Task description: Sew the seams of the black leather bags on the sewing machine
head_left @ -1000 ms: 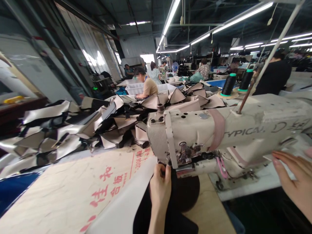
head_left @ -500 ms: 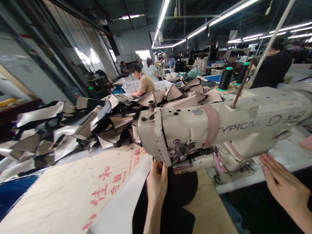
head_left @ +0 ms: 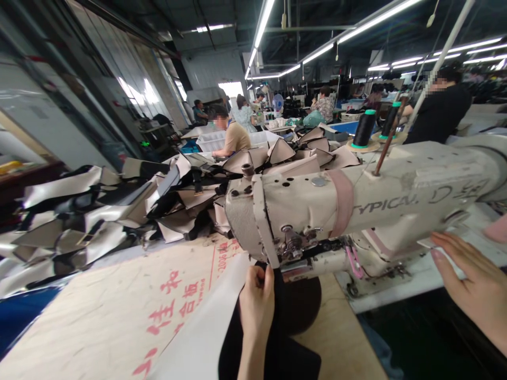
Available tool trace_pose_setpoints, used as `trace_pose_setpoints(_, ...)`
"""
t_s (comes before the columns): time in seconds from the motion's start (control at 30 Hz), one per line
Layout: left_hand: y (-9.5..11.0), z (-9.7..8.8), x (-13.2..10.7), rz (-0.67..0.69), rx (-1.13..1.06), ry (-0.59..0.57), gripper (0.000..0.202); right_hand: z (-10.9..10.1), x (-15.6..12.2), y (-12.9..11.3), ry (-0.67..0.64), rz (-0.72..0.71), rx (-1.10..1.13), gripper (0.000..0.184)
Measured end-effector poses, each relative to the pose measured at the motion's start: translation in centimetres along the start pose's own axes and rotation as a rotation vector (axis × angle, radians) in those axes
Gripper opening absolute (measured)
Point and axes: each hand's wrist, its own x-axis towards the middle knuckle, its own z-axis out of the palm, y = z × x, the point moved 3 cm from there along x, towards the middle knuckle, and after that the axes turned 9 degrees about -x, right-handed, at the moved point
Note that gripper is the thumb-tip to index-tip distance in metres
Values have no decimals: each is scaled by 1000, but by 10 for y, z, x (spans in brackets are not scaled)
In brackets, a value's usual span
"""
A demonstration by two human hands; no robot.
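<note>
cut pieces (head_left: 119, 206) heaped behind | thread cones (head_left: 364, 128) (two, black) | plywood board (head_left: 119, 311) with red print

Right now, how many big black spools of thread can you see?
2. One black spool stands behind the sewing machine; the second spool stands just right of it, partly behind a rod. Others may be hidden.

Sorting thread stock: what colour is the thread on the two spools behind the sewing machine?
Black, on green-rimmed cores: the two spools, clearest in the head view.

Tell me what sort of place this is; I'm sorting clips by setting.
Most likely a sewing factory floor: an industrial sewing machine sits at the left hand, cut pieces are heaped behind it, and other workers sit at tables under strip lights.
</note>
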Motion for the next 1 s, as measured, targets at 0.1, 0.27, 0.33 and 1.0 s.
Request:
trace_pose_setpoints(0.1,2,1,1,5,27,18,30,3,-4,-7,-29,51,-5,42)
trace_pose_setpoints(0.27,0,4,13,17,15,30,30,7,-6,-10,-44,65,-31,42)
trace_pose_setpoints(0.33,-1,4,21,41,26,20,29,7,-6,-8,-49,34,-41,45)
trace_pose_setpoints(1.0,-11,3,40,88,60,27,10,10,-12,-7,-82,28,-21,53)
